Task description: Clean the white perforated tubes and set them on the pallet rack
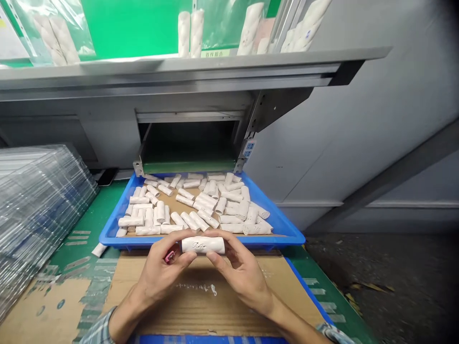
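Between both hands I hold a short white cylinder (202, 245) with dark script-like marks on its side. It lies level, just in front of a blue tray (114, 235). My left hand (163, 263) grips its left end, thumb on the near face and fingers behind. A small pink object (169, 256) shows at that hand's fingers; its kind is unclear. My right hand (242, 270) pinches the other end in the same way. Many similar white cylinders (201, 220) lie loosely in the tray, some with speckled ends.
A cardboard sheet (215, 315) covers the green table in front of me. Stacked clear plastic trays (39, 205) stand at left, near a dark phone (107, 177). Behind the blue tray is a conveyor opening (193, 143). A metal shelf (179, 76) overhangs, carrying more white cylinders (190, 33).
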### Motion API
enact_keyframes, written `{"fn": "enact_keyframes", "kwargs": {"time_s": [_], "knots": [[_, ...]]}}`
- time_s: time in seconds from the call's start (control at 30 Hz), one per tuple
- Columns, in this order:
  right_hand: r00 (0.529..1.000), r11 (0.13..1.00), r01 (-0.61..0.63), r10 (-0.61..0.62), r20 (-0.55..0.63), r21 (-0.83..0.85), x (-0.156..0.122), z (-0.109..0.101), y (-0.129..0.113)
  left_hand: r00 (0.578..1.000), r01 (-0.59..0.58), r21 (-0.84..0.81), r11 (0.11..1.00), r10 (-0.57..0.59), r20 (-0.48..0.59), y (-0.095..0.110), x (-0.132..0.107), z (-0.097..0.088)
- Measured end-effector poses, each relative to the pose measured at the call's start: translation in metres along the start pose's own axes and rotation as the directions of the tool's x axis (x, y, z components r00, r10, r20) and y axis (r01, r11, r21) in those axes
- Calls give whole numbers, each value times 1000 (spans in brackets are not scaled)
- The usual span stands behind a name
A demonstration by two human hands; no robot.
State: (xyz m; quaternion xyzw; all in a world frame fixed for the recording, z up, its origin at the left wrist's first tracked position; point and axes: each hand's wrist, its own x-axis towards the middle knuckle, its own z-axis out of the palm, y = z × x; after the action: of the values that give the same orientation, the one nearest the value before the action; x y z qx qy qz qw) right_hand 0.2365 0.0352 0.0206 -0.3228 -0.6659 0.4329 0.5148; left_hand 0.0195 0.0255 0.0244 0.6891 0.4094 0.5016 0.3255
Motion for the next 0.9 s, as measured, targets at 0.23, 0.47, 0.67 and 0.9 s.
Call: {"fn": "enact_keyframes", "kwargs": {"time_s": [0.23, 0.47, 0.67, 0.9], "knots": [[1000, 998, -14, 14, 2, 67, -2, 3, 0, 999, 34, -12, 999, -34, -30, -8, -5, 1], [997, 984, -50, 38, 71, 173, -5, 5, -6, 1000, -25, -26, 999, 25, -7, -8, -6, -1], [994, 966, -54, 28, 106, 253, -5, 4, -12, 987, -160, 14, 987, 160, -13, -8, -6, -2], [989, 955, -29, -15, 146, 297, -6, 3, -9, 951, -308, 102, 946, 309, 6, -13, -11, -3]]}}
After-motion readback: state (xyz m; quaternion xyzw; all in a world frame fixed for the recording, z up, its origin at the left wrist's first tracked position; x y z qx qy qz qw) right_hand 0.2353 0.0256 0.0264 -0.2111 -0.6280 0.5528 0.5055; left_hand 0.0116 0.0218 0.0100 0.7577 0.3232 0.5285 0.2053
